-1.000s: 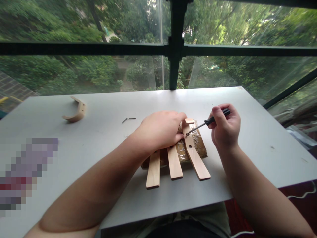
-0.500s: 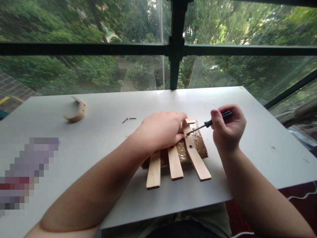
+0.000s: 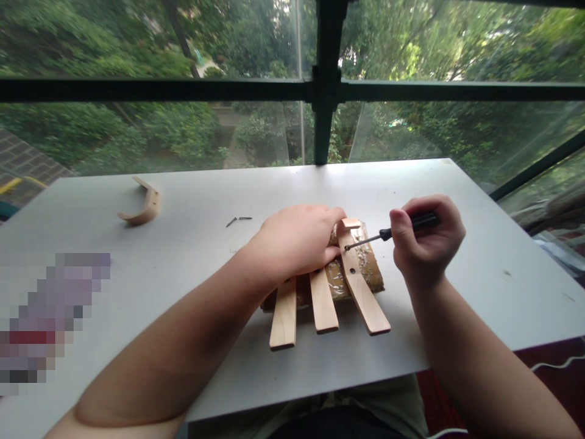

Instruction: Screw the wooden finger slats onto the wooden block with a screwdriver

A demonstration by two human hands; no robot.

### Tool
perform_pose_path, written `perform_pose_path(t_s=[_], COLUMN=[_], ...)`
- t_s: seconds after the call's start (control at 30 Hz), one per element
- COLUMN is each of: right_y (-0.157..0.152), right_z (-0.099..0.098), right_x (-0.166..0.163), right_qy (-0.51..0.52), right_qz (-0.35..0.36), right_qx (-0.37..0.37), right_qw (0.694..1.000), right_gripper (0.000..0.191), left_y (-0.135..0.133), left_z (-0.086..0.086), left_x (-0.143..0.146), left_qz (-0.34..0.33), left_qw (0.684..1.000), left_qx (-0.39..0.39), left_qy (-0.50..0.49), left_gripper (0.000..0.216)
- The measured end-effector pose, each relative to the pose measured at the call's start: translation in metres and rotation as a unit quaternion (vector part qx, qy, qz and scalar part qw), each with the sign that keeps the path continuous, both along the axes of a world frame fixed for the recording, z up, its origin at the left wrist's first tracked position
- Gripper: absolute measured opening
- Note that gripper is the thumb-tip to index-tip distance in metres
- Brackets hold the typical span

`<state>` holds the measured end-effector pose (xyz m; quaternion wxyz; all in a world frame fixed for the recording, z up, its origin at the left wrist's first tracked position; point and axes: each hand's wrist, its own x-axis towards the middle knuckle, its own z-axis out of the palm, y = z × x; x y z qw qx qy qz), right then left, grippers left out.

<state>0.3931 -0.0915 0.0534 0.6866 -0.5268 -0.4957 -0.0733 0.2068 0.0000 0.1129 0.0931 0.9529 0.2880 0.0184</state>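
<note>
Wooden slats (image 3: 322,299) on grey tabletop (image 3: 183,256): left hand (image 3: 297,241), grip spread flat, presses them; right hand (image 3: 427,244), grip pinching black screwdriver (image 3: 386,233), its tip touching the rightmost slat (image 3: 363,296).

Has drawn the right hand (image 3: 427,244) a little toward the right edge of the frame over the last second, away from the wooden slat (image 3: 365,299). Has tipped the screwdriver (image 3: 384,234) lower along the way. Now holds the black handle further right and nearer to level than before. Leaves more bare shaft showing between thumb and slat. Carries the knuckles further out at centre right, with the thumb tip sitting slightly lower.
</note>
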Motion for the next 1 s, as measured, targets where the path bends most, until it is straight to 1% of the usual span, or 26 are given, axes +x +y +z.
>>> perform_pose_path(t_s=[0.07,0.1,0.17,0.23,0.3,0.37,0.47,0.57,0.73,0.87,1.0], right_y=[0.001,0.001,0.002,0.003,0.003,0.001,-0.004,-0.006,-0.006,-0.007,-0.008], right_z=[0.001,0.001,0.002,0.003,0.003,0.003,0.005,0.006,0.006,0.005,0.005], right_x=[-0.002,-0.002,-0.003,-0.003,-0.002,0.001,0.003,0.002,-0.005,-0.008,-0.007], right_qy=[0.001,0.01,0.048,0.089,0.106,0.108,0.12,0.135,0.125,0.058,0.009], right_qz=[0.024,0.048,0.117,0.183,0.233,0.27,0.308,0.312,0.265,0.243,0.229], right_qx=[0.011,0.01,-0.006,-0.023,-0.028,-0.029,-0.049,-0.052,-0.039,-0.02,-0.025], right_qw=[1.0,0.999,0.992,0.979,0.966,0.956,0.942,0.939,0.955,0.968,0.973], right_gripper=[0.019,0.019,0.023,0.025,0.023,0.022,0.03,0.032,0.021,0.027,0.033], left_y=[0.0,0.0,-0.001,-0.002,-0.002,-0.002,0.0,0.001,0.0,-0.001,-0.002], left_z=[0.001,0.001,0.002,0.002,0.002,0.002,0.0,-0.001,-0.001,0.0,0.002], left_x=[0.0,0.0,0.0,0.0,0.0,0.0,0.0,0.001,0.0,0.0,0.001], left_qz=[0.0,0.0,0.003,0.003,0.003,0.002,0.0,-0.003,-0.002,0.003,0.001], left_qw=[1.0,1.0,1.0,1.0,1.0,1.0,1.0,1.0,1.0,1.0,1.0], left_qx=[0.002,0.003,0.004,0.004,0.003,0.003,0.005,0.007,0.004,0.005,0.004], left_qy=[-0.002,-0.001,0.001,0.003,0.004,0.003,-0.002,-0.007,-0.005,-0.006,-0.002], left_gripper=[0.034,0.033,0.032,0.031,0.031,0.032,0.031,0.031,0.033,0.03,0.03])
